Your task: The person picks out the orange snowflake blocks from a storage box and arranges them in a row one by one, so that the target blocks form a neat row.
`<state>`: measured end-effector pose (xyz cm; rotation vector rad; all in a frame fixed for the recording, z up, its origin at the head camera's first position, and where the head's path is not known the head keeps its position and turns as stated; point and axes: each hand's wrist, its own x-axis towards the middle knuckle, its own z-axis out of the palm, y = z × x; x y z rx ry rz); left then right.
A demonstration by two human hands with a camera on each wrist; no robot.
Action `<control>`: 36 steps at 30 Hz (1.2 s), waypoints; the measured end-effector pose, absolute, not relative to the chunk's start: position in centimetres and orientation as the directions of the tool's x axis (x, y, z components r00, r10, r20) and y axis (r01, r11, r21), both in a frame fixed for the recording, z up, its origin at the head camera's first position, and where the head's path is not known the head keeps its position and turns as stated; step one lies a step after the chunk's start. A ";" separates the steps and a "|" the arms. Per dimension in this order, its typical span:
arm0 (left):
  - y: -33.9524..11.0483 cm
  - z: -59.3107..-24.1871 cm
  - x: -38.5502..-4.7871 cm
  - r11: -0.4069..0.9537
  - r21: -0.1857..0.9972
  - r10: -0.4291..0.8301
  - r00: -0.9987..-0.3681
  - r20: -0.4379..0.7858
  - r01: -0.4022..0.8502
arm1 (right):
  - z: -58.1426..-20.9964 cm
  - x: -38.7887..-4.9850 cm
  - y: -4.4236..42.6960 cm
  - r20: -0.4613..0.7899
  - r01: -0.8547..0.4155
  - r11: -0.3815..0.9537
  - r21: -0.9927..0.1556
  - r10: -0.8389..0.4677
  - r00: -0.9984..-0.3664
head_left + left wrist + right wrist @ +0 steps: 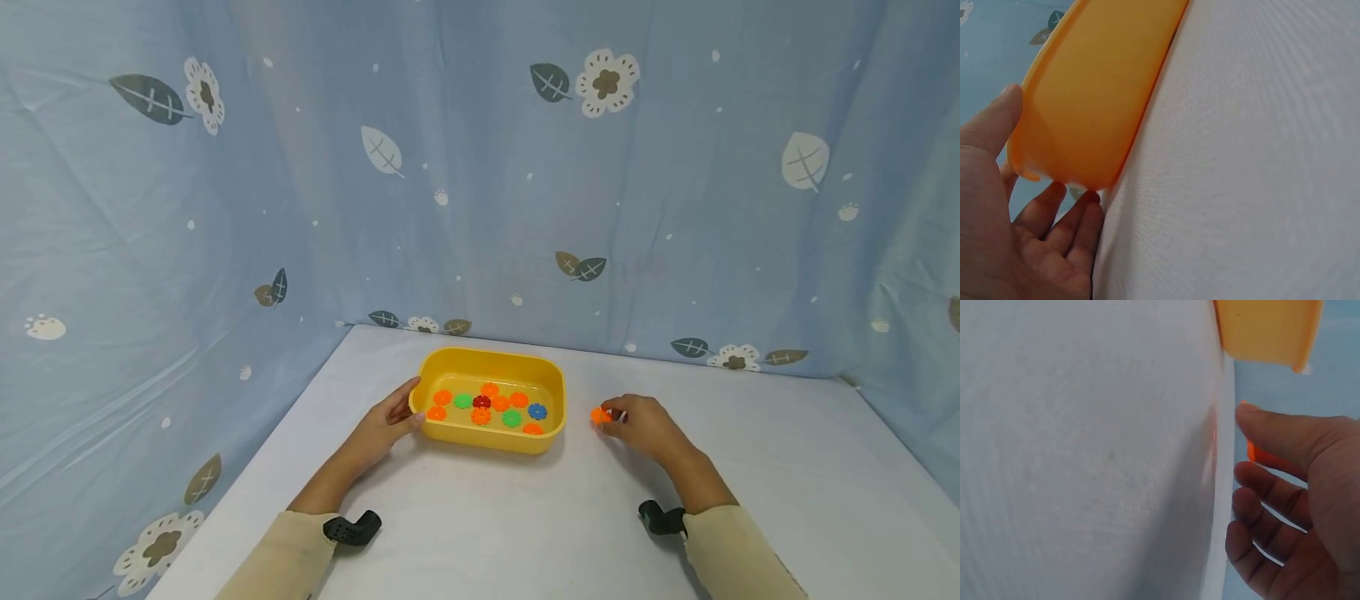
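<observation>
A yellow tub stands on the white table, holding several flower-shaped plastic pieces: orange ones, green ones, a dark red one and a blue one. My left hand grips the tub's left end, with the thumb at the rim and the fingertips against the end wall in the left wrist view. To the right of the tub, my right hand pinches an orange piece between thumb and fingers, just above the table. In the right wrist view the hand partly hides this piece.
The white tabletop reaches forward to a blue curtain with leaf and flower prints, which also hangs at both sides. Black wrist devices sit at the left cuff and right cuff.
</observation>
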<state>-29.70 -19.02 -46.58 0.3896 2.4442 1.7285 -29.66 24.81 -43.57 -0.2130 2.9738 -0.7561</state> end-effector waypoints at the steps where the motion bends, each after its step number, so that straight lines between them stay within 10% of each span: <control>1: -19.0 -46.6 -29.7 0.314 0.940 0.278 -0.959 0.046 0.136 | -43.6 -29.7 24.8 -0.032 -0.118 0.870 -0.479 -0.152 -0.988; 36: -18.6 -44.2 -28.3 0.309 0.942 0.292 -0.956 0.034 0.128 | -43.6 -30.3 24.8 -0.104 -0.148 0.902 -0.406 -0.207 -0.973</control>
